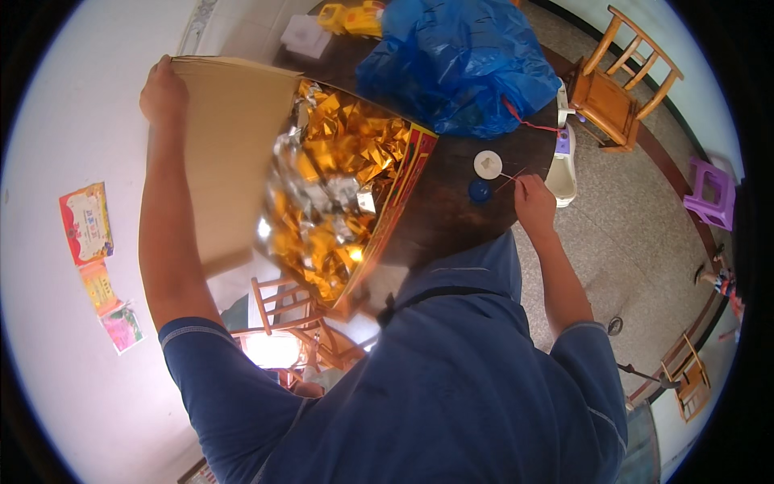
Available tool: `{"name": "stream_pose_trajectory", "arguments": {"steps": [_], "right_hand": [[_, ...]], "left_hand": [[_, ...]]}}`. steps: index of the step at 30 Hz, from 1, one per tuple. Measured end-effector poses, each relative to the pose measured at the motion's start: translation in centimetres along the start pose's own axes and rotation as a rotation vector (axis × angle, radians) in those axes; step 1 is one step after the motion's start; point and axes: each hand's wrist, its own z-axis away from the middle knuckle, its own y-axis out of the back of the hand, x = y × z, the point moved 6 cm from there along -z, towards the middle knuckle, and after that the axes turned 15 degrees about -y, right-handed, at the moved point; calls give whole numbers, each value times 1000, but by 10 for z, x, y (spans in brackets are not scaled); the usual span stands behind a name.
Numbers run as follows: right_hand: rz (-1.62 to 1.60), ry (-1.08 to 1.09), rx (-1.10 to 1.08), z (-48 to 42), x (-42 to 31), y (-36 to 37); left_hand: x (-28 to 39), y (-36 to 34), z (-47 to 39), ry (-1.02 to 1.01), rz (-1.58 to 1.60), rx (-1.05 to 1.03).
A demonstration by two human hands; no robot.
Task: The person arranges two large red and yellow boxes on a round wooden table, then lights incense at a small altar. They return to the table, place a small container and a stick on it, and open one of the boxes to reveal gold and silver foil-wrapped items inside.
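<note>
My left hand (164, 94) grips the top corner of a raised cardboard flap (236, 139). The flap belongs to a box with a red and yellow printed side (402, 187), filled with crumpled gold and silver foil pieces (338, 151). On the right, my right hand (535, 202) pinches the thin handle of a small white round-headed item (487, 164); a thin reddish stick lies across by the fingertips. Just below the round head sits a small blue round object (479, 191) on the dark table (453, 224). A large blue plastic bag (459, 66) rests behind the box.
A yellow toy vehicle (354, 19) and a white block (306, 37) are at the table's far end. Beyond the right edge are a white and purple plastic item (563, 163), a wooden chair (611, 109) and a purple stool (710, 193). More wooden chairs (290, 305) stand at lower left.
</note>
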Motion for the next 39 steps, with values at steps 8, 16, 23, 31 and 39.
{"name": "stream_pose_trajectory", "arguments": {"steps": [8, 16, 23, 31, 39], "right_hand": [[-242, -163, -27, 5, 29, 5], [-353, -285, -94, 5, 34, 7], [-407, -363, -131, 9, 38, 9], [-474, -383, -135, 12, 47, 12], [-523, -385, -192, 6, 46, 10]], "left_hand": [[-8, -6, 3, -68, 74, 116], [-2, 1, 3, -14, 105, -55], [-11, -6, 7, -53, 151, 4], [-25, 6, 28, 61, 214, -168], [-41, 30, 98, 185, 245, -290]]}}
